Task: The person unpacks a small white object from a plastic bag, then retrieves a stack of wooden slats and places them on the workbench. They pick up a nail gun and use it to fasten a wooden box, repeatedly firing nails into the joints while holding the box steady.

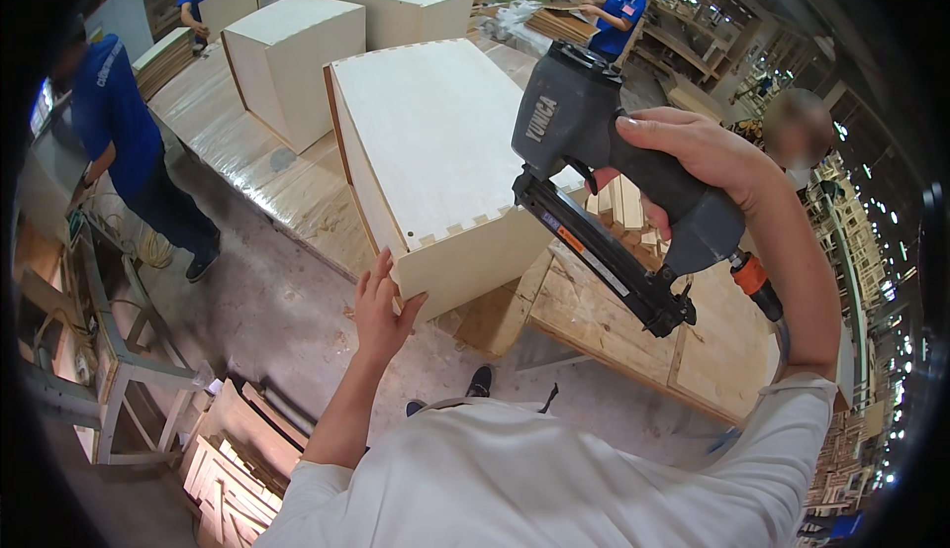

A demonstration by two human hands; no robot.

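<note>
My right hand (683, 157) is wrapped round the grip of a black pneumatic nail gun (579, 133), raised in front of the right side of a large box. An orange hose coupling (752, 276) hangs from the end of its handle. The pale wooden box (426, 133) has finger joints along its near top edge and a brown strip down its left edge. At its near left corner rests my left hand (384, 301), fingers spread and touching the wood. The gun's nose is hidden behind or against the box's far side; I cannot tell which.
Two more pale boxes (297, 68) stand farther back on the plank-topped table (307, 202). A wooden bench (623, 316) with loose strips is at right. People in blue shirts (114, 103) work at left and at the back. Wood offcuts (228, 479) are stacked lower left.
</note>
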